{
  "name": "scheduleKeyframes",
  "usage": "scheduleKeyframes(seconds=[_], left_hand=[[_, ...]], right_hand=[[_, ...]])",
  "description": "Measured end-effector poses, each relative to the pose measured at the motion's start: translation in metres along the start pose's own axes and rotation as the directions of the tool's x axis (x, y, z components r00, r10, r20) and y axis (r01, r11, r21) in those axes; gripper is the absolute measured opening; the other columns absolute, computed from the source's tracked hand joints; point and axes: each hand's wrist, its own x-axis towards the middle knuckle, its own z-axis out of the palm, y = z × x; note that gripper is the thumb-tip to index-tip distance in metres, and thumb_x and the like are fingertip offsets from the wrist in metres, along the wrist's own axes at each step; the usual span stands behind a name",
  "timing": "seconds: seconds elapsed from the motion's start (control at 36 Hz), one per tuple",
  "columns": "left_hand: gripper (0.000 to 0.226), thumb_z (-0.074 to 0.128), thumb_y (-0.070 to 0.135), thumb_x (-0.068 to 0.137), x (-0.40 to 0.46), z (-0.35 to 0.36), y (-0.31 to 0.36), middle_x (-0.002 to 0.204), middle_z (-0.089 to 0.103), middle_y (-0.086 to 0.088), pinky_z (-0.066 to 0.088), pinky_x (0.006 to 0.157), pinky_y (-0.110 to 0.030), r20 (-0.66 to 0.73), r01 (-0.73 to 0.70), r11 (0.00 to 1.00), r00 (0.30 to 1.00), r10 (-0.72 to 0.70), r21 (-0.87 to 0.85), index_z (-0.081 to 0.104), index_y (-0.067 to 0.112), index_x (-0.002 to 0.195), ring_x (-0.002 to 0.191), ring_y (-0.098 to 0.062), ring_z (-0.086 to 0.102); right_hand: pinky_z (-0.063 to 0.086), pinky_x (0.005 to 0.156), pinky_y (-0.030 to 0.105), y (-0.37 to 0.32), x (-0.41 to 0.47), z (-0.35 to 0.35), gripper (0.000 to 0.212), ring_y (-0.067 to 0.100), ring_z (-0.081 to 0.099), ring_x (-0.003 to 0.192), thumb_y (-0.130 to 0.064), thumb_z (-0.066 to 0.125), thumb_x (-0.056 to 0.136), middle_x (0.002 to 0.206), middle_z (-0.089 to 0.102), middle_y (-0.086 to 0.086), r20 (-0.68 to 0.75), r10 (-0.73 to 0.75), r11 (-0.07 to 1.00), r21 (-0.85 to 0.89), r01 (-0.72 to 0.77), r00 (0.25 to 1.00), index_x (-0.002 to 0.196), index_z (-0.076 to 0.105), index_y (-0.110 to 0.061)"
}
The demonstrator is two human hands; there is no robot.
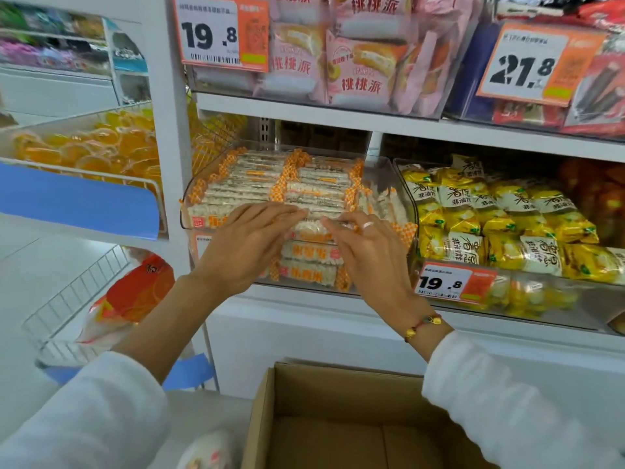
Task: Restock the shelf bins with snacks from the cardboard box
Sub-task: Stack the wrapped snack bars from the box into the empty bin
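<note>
Retail shop, snack aisle, white shelving (304, 106) w/ clear bins (402, 184) of wrapped snacks, orange price tags (221, 32) reading 19.8 & 21.8, open cardboard box (338, 418) below for restock

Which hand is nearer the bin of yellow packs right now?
Right. The right hand is at the front of the orange-pack bin, just left of the yellow-pack bin; the left hand is farther left.
</note>
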Motion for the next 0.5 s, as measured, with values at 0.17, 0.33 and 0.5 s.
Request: scheduleKeyframes(seconds=[0.17,0.33,0.5], left_hand=[[0.049,0.023,0.034,0.097,0.005,0.003,0.002,0.147,0.044,0.002,0.022,0.111,-0.045,0.096,0.15,0.987,0.983,-0.155,0.065,0.045,0.033,0.141,0.139,-0.026,0.034],[0.054,0.021,0.034,0.093,0.002,0.004,0.006,0.151,0.039,0.003,0.017,0.114,-0.045,0.109,0.173,0.983,0.978,-0.179,0.063,0.045,0.033,0.141,0.141,-0.025,0.031],[0.05,0.034,0.033,0.09,0.008,-0.004,0.008,0.152,0.035,0.011,0.009,0.116,-0.04,0.157,0.242,0.968,0.961,-0.229,-0.071,0.045,0.039,0.138,0.144,-0.018,0.022]], right_hand=[[0.04,0.09,0.042,-0.01,0.011,0.004,0.034,0.031,0.057,0.108,-0.01,0.072,0.078,0.116,0.065,0.011,0.071,0.014,0.992,-0.129,-0.005,0.997,0.111,0.072,-0.016],[0.049,0.095,0.041,-0.018,-0.001,0.014,0.029,0.029,0.059,0.111,-0.011,0.066,0.086,0.119,0.064,0.011,0.129,0.01,0.996,-0.087,0.002,0.992,0.114,0.069,-0.008],[0.05,0.093,0.038,-0.016,-0.003,0.007,0.038,0.029,0.06,0.11,-0.003,0.07,0.079,0.119,0.064,0.011,0.159,0.0,0.999,-0.051,0.008,0.987,0.117,0.068,-0.007]])
